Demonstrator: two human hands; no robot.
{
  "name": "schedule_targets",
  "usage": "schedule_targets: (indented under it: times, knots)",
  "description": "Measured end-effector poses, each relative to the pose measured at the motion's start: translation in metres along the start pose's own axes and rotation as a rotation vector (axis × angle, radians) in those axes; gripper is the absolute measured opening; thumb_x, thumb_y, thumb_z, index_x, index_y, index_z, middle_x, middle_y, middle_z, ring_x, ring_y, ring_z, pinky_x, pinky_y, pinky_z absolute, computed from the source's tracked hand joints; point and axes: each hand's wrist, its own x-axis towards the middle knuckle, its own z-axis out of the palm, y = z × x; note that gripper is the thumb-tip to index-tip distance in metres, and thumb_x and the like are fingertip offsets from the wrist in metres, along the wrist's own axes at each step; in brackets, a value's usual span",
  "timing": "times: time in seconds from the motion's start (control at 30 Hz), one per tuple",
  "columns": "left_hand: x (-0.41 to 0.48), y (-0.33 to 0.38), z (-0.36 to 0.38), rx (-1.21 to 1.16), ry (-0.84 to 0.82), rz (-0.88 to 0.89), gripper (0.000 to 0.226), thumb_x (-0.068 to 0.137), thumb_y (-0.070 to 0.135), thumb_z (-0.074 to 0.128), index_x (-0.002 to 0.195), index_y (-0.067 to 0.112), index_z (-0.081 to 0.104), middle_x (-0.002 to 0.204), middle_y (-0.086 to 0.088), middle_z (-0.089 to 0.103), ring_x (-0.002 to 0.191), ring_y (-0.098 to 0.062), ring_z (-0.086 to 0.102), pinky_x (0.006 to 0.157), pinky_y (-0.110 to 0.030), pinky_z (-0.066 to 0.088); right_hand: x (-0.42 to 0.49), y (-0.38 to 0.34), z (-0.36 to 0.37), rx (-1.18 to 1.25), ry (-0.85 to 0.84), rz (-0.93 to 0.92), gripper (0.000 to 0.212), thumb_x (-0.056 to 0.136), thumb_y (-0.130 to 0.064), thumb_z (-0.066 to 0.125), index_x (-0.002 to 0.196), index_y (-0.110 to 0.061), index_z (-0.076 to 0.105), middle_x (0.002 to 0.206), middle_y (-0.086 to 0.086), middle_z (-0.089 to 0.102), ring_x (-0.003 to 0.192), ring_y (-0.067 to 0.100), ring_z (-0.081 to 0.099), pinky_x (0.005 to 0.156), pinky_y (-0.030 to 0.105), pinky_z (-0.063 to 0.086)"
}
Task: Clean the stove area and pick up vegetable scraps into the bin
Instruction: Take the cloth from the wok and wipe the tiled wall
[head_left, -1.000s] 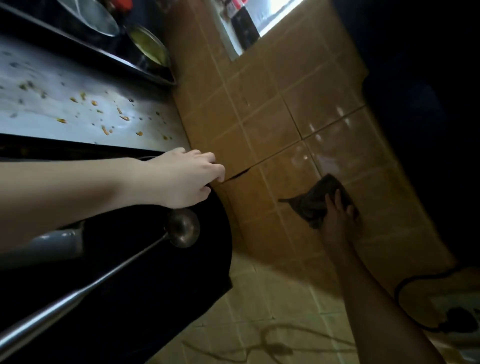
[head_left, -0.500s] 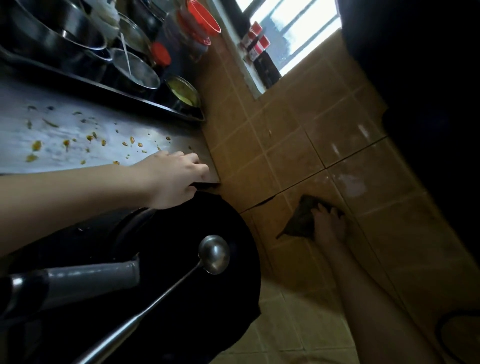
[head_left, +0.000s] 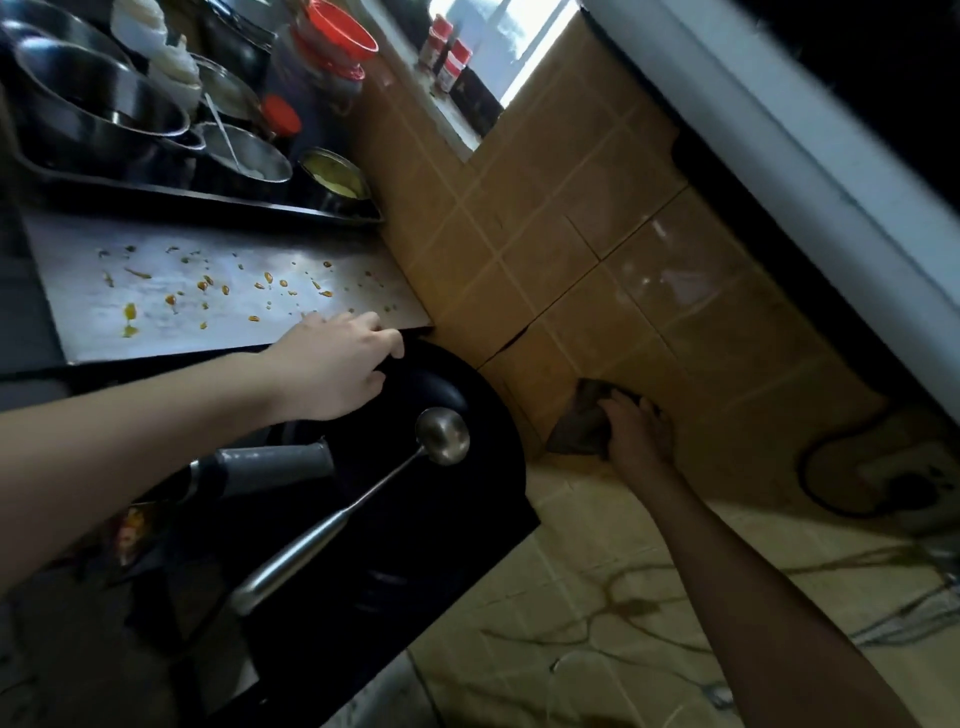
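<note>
My right hand (head_left: 636, 434) presses a dark grey cloth (head_left: 579, 426) flat against the brown tiled wall (head_left: 597, 260), low down near where the wall meets the counter. My left hand (head_left: 337, 364) rests on the near right edge of a steel shelf (head_left: 156, 312), fingers curled over the rim of a black wok (head_left: 447, 467). Several orange vegetable scraps (head_left: 208, 283) and smears are scattered over the steel shelf. No bin is in view.
A steel ladle (head_left: 441, 434) lies in the wok, handle toward me, beside the wok's grey handle (head_left: 270, 467). A tray with metal bowls (head_left: 104, 119) and condiment pots (head_left: 335, 179) stands behind the shelf. A black cable (head_left: 810, 488) runs along the tiled counter at right.
My right hand has slid the cloth down the wall tiles. The view has tilted up, so the bowls and window show. My left hand keeps its place at the shelf edge.
</note>
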Motion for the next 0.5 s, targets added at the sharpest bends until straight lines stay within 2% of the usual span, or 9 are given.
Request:
schedule_targets:
  times: [0.13, 0.23, 0.37, 0.5]
  knots:
    - [-0.017, 0.012, -0.002, 0.014, -0.027, 0.072, 0.037, 0.092, 0.029, 0.045, 0.130, 0.028, 0.042, 0.131, -0.002, 0.045, 0.118, -0.026, 0.046, 0.096, -0.039, 0.037, -0.055, -0.012, -0.008, -0.003, 0.014, -0.011, 0.033, 0.088, -0.021, 0.061, 0.119, -0.030, 0.053, 0.140, -0.006, 0.044, 0.128, 0.029, 0.036, 0.101, 0.042, 0.033]
    - [-0.028, 0.023, 0.002, 0.050, -0.032, 0.160, 0.036, 0.092, 0.031, 0.044, 0.128, 0.029, 0.042, 0.131, -0.001, 0.045, 0.116, -0.025, 0.048, 0.093, -0.038, 0.038, -0.100, -0.023, -0.009, 0.179, -0.014, 0.009, 0.040, 0.091, -0.015, 0.053, 0.130, -0.024, 0.050, 0.145, 0.001, 0.040, 0.131, 0.030, 0.034, 0.105, 0.043, 0.030]
    - [-0.051, 0.040, 0.008, 0.015, -0.044, 0.222, 0.033, 0.091, 0.030, 0.045, 0.124, 0.027, 0.045, 0.127, -0.002, 0.048, 0.112, -0.027, 0.050, 0.090, -0.040, 0.040, -0.154, -0.039, -0.007, 0.024, -0.113, -0.062, 0.057, 0.084, -0.015, 0.062, 0.136, -0.024, 0.042, 0.153, -0.003, 0.030, 0.132, 0.029, 0.033, 0.103, 0.041, 0.032]
    - [-0.068, 0.058, 0.017, -0.022, -0.107, 0.295, 0.035, 0.091, 0.030, 0.047, 0.126, 0.028, 0.045, 0.130, -0.001, 0.046, 0.113, -0.027, 0.050, 0.090, -0.039, 0.038, -0.204, -0.048, 0.016, 0.102, -0.110, -0.014, 0.061, 0.081, -0.018, 0.066, 0.137, -0.024, 0.042, 0.151, -0.003, 0.034, 0.133, 0.028, 0.034, 0.105, 0.041, 0.032]
